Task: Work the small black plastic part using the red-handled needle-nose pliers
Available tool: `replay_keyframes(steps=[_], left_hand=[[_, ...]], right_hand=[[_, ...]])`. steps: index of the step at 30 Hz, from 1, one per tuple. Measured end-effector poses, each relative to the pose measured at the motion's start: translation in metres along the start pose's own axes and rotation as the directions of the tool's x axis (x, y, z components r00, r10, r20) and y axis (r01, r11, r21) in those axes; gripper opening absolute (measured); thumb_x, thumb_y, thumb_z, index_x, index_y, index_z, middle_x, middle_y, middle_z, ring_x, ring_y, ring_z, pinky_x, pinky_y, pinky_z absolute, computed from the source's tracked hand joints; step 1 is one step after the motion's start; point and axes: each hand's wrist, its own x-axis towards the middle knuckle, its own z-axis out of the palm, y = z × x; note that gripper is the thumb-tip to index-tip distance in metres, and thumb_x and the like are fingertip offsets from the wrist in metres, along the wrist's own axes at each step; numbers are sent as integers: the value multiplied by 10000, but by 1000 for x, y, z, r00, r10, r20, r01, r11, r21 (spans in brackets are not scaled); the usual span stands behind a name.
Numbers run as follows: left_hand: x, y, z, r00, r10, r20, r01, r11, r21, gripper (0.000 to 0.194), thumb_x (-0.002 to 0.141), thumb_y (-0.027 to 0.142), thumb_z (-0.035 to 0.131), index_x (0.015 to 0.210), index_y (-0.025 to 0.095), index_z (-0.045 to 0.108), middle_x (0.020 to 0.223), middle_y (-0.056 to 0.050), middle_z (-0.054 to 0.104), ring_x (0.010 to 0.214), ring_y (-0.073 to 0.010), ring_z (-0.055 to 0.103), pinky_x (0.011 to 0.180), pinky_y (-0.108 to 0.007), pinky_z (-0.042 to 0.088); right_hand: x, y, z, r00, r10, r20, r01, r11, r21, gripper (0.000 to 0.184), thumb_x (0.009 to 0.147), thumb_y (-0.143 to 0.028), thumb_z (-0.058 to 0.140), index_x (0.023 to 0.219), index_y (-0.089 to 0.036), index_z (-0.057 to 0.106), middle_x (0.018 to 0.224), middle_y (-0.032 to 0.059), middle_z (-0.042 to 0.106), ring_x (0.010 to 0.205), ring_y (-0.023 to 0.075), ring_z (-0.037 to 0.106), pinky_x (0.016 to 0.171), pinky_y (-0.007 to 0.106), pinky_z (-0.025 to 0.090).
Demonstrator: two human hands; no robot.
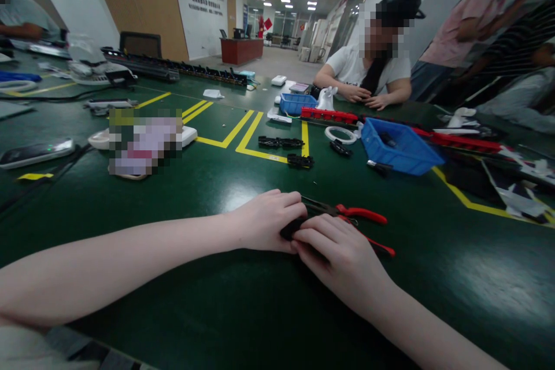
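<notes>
Both hands meet over the green table around a small black part (pixel 291 229), mostly hidden by the fingers. My left hand (pixel 273 219) is closed on it from the left, fingers curled over its top. From the right, my right hand (pixel 336 245) grips the same part, with its fingertips close to the left hand's. Just behind the right hand lie red-handled pliers (pixel 362 214), jaws pointing left and handles spread apart. Farther back, black assembled pieces (pixel 281 142) rest inside a yellow-taped area, and another black piece (pixel 300 161) sits at its front tape line.
A blue bin (pixel 399 145) stands at right, with a black-bristled brush (pixel 379 167) before it. Behind are a white tape roll (pixel 340 134), a smaller blue bin (pixel 298 103) and red strips (pixel 329 115). A phone (pixel 145 147) lies at left. A person (pixel 368 63) sits across the table.
</notes>
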Motion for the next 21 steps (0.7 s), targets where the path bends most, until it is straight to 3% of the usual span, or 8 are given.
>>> replay_keyframes(steps=[6,14,17,21], left_hand=[[0,1,0,1000,11,0,-11,1000,5,318,791,384,654,987,158,550,972,-58,543,829,-197,552,741,-326,446],[-1,1,0,1000,11,-4,-11,1000,-25,305,814,381,632,1017,169,546,986,-48,540,854,-195,556,756,-331,447],[-2,2,-2,1000,12,-21,-14,996,-89,342,835,431,625,1048,176,543,998,-45,543,855,-186,563,755,-322,453],[-2,2,-5,999,36,-9,-37,992,-122,382,836,480,640,1043,174,544,1012,-51,556,832,-179,565,749,-313,448]], right_hand=[[2,-3,0,997,47,61,-48,999,1,101,858,-166,550,792,-200,617,829,31,664,775,170,607,679,313,470],[-1,4,-2,1000,13,-13,-11,993,119,128,905,-172,508,853,-199,621,856,48,676,786,168,625,704,314,505],[-3,10,-14,994,97,-54,-80,963,257,117,902,-166,516,903,-219,620,865,34,680,795,157,645,737,301,529],[-4,17,-22,970,242,-1,-225,906,359,114,907,-186,515,908,-224,622,823,24,673,732,150,636,646,270,521]])
